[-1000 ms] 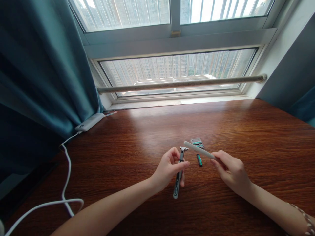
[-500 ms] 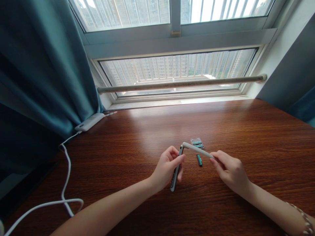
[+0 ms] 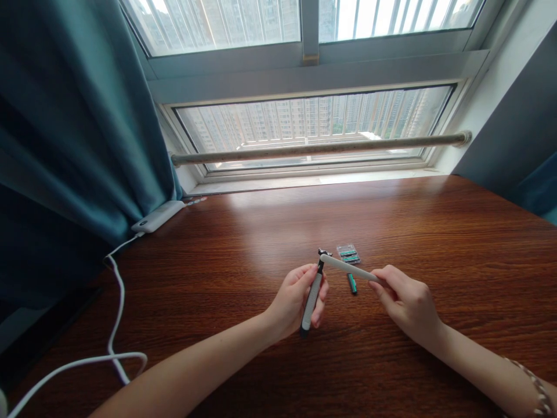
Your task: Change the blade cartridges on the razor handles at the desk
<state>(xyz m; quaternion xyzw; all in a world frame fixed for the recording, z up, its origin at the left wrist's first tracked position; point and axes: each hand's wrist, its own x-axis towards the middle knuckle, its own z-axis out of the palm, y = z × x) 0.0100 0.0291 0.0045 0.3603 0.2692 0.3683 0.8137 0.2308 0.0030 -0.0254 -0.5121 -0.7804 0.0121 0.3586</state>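
Observation:
My left hand [image 3: 300, 296] is closed around the handle of a razor [image 3: 311, 302], grey and textured with black parts, tilted with its head end up and away from me. At the top a small dark head shows. My right hand [image 3: 402, 302] pinches the near end of a slim white stick [image 3: 350, 267]. The stick's rounded far end meets the razor's neck just below the head; whether it presses there I cannot tell. Beneath the stick a black and green razor cartridge [image 3: 352, 283] lies on the table. Behind it sits a clear case [image 3: 348, 252] with more cartridges.
The brown wooden table [image 3: 243, 232] reaches to the window sill. A white power bank [image 3: 159, 216] lies at the left by the blue curtain [image 3: 87, 104], its white cable [image 3: 116, 290] running down the left side. A metal rail [image 3: 322, 148] crosses the window.
My left hand has turned the razor about its length, so the textured grey face and the head now show. The white stick has shifted slightly left and down with my right hand.

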